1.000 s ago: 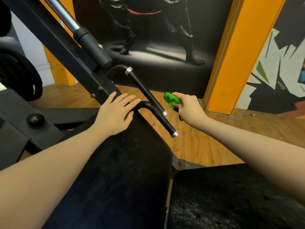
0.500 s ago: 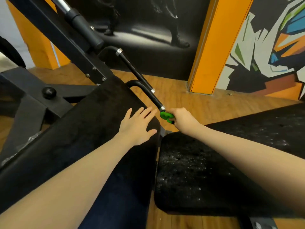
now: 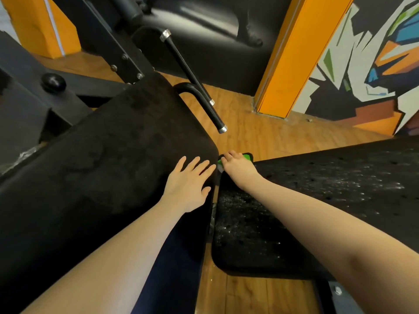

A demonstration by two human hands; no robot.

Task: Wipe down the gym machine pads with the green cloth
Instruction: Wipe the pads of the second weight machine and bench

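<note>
Wood-plank flooring (image 3: 260,132) in a warm orange-brown runs under the machine and shows in the gap between its two black pads. Back pad (image 3: 118,168), the large one on the left, slopes up and away with a matte, faintly mottled surface. Seat pad (image 3: 317,200) on the right lies flatter, dotted with small perforations and speckled with pale flecks that catch the light. Two black handles (image 3: 204,103) with silver end caps jut out past the back pad's upper corner, above the floor. Behind them a dark steel frame (image 3: 108,48) with bolts rises to the left, with a round black knob (image 3: 53,83) on it.

Orange pillars (image 3: 294,55) stand at the back right and back left; between them hangs a dark mural, and to the right the wall bears an angular painting (image 3: 367,71) in white, black, orange, blue and green.

The left hand (image 3: 189,183) lies flat on the back pad near its right edge, fingers straight and slightly spread. The right hand (image 3: 237,166) is curled over the green cloth (image 3: 247,157), which sits bunched at the far corner of the seat pad, green showing on either side of the knuckles.
</note>
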